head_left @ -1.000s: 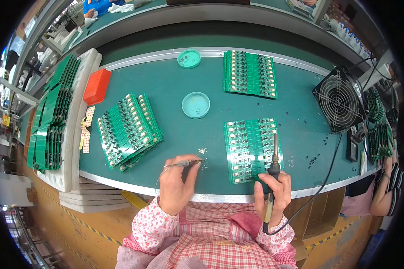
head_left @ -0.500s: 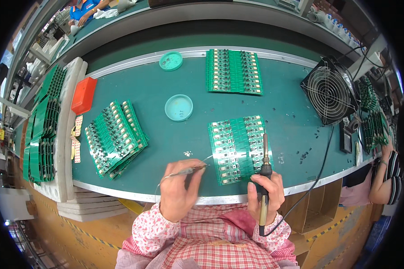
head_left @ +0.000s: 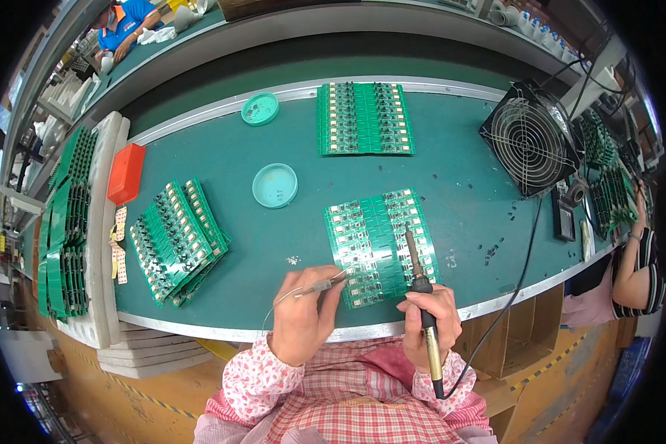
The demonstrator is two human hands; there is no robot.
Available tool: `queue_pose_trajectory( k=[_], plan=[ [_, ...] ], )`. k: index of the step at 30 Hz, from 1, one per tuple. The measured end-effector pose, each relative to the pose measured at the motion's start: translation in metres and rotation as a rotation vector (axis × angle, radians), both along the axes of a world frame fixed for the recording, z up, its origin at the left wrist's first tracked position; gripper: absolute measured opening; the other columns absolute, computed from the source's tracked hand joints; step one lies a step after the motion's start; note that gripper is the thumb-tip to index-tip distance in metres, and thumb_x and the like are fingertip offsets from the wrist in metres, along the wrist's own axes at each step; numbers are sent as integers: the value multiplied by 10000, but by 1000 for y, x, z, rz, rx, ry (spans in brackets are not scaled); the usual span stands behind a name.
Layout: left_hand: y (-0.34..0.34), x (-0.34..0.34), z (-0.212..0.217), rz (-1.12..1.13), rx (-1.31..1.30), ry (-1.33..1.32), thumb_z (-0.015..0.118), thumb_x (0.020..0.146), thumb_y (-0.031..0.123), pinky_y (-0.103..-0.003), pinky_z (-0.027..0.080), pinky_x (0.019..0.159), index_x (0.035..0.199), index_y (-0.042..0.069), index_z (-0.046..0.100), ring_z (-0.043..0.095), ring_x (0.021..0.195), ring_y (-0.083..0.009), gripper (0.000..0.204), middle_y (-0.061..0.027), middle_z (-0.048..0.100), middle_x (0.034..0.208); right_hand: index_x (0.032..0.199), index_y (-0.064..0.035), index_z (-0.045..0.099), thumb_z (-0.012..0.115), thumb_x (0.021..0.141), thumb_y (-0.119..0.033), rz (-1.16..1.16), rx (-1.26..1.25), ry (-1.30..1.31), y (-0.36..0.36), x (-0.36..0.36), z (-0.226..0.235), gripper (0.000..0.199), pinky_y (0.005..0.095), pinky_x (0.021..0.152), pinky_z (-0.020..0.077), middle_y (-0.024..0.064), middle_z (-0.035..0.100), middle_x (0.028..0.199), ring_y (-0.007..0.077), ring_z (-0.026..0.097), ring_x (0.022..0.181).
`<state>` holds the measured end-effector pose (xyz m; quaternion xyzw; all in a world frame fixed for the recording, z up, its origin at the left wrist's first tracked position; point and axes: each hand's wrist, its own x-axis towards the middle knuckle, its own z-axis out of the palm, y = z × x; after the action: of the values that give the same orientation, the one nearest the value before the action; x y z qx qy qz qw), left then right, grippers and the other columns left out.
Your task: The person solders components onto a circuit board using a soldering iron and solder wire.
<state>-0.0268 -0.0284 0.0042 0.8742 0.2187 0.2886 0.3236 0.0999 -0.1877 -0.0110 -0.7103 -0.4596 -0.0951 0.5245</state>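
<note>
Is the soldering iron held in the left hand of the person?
No, the right hand holds the soldering iron by its handle.

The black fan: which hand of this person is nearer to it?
Right. The right hand, gripping the soldering iron, is below and left of the black fan in the picture; the left hand is farther left.

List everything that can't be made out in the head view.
Head view:
Metal tool in the left hand: tip too small to tell whether it grips anything.
Soldering iron: tip too small to tell whether it touches the circuit board.
Left board stack: lower boards' faces, hidden by upper ones.
Right-side co-worker: head, cut off by the dark rim.
</note>
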Motion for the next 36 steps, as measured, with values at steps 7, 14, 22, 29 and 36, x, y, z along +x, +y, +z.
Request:
queue_pose_trajectory(
  k=[7, 14, 22, 29, 36],
  plan=[
    [-1, 1, 0, -9, 55, 17, 730, 850, -46, -390, 526, 782, 1058, 26, 685, 666, 882, -314, 225, -119, 722, 1038, 1102, -50, 668, 728, 865, 20, 11, 7, 18, -1, 1, -1, 254, 422, 786, 548, 61, 680, 788, 249, 650, 720],
    [-1, 1, 0, -12, 59, 12, 732, 846, -45, -389, 527, 779, 1057, 26, 683, 668, 878, -312, 228, -120, 723, 1039, 1115, -42, 653, 718, 886, -1, 54, 4, 24, -6, 2, -1, 241, 408, 758, 552, 60, 677, 775, 246, 656, 714],
    [-1, 1, -1, -6, 71, -10, 736, 840, -46, -383, 528, 781, 1060, 29, 680, 670, 875, -305, 239, -110, 726, 1032, 1030, -41, 597, 628, 999, -181, 99, 227, 267, -12, -8, -9, 147, 345, 622, 580, 42, 723, 673, 211, 697, 617],
    [-2, 2, -1, -7, 64, -12, 734, 836, -48, -390, 531, 778, 1058, 31, 681, 669, 877, -312, 241, -110, 725, 1030, 1014, -36, 584, 610, 1014, -202, 176, 346, 287, -7, -9, -4, 168, 349, 634, 607, 99, 744, 697, 225, 730, 622],
    [-1, 2, 0, -11, 69, -16, 734, 834, -48, -394, 530, 775, 1062, 32, 682, 665, 872, -317, 247, -108, 722, 1030, 1011, -29, 588, 609, 1012, -172, 239, 337, 289, -3, -6, 3, 145, 389, 683, 627, 117, 744, 707, 238, 745, 643]
  ],
)
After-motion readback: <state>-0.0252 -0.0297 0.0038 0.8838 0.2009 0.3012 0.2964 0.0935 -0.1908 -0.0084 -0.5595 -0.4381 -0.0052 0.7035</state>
